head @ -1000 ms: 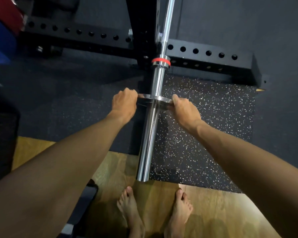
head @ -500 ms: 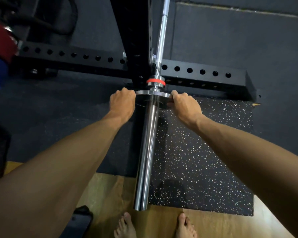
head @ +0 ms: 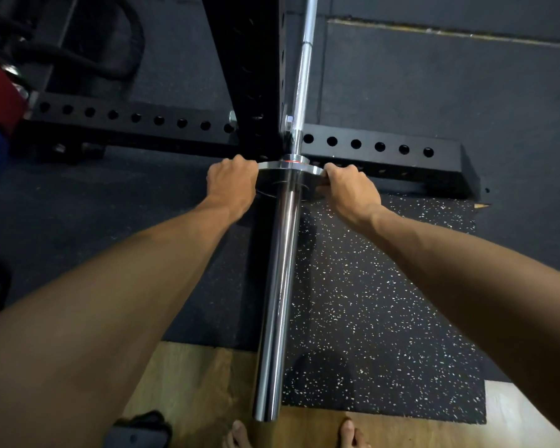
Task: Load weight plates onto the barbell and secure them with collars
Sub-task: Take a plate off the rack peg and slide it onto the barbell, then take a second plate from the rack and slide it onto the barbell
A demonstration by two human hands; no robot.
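Hands, left hand (head: 232,184) and right hand (head: 349,190), grip one small plate (head: 274,165) pushed against the barbell (head: 278,286) stop ring; collars not on yet.

Small silver weight plate (head: 274,168) now pushed farther up the barbell sleeve (head: 278,286), flush against the red-ringed inner shoulder (head: 293,161).

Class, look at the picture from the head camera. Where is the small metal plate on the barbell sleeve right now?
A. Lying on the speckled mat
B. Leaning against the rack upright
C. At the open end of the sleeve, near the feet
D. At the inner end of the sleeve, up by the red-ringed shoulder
D: the plate sits around the sleeve at its inner end, by the red-ringed shoulder, with the left hand and right hand gripping its rim.
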